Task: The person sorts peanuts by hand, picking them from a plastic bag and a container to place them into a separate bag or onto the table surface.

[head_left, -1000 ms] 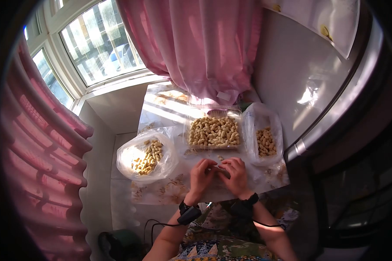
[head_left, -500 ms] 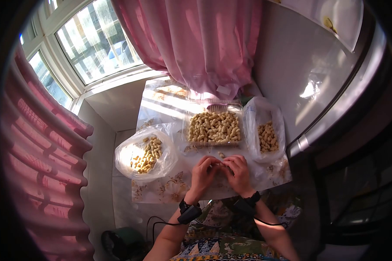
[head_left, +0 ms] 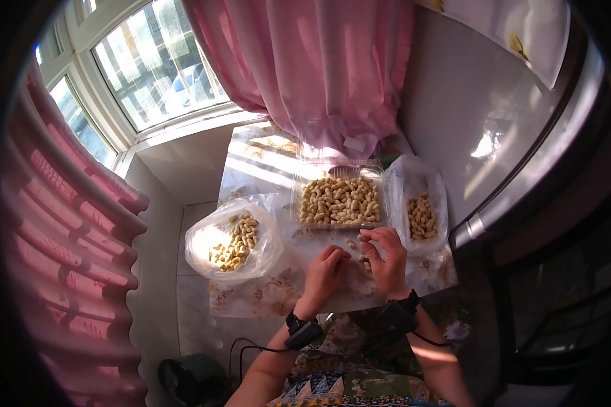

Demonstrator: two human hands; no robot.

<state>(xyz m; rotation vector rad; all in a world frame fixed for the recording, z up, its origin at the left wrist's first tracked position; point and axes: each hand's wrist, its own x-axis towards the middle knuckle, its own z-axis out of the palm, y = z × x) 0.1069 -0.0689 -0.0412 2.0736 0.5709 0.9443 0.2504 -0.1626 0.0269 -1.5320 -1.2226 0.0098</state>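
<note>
My left hand (head_left: 324, 273) is curled closed above the near part of the table, its fingertips pressed together; whatever they may hold is hidden. To its right, my right hand (head_left: 388, 261) is raised toward the clear box, thumb and fingertips brought together in a pinch. Something small and pale may be between them, too small to name. A loose peanut (head_left: 350, 243) lies on the table between the hands and the box, and a few more peanuts (head_left: 365, 262) show beside my right palm. The clear plastic box (head_left: 294, 211) is full of unshelled peanuts (head_left: 339, 202).
A plastic bag (head_left: 268, 254) with peanuts stands open at the left, another bag (head_left: 436, 197) with peanuts at the right. The flower-patterned table cover (head_left: 271, 293) reaches toward my lap. Pink curtains (head_left: 319, 61) hang behind. Cables run from black bands (head_left: 304, 332) on my wrists.
My hands have come apart. The right one has moved up and right, toward the box, while the left stays low and closed. Peanuts beside my right palm have come into sight.
</note>
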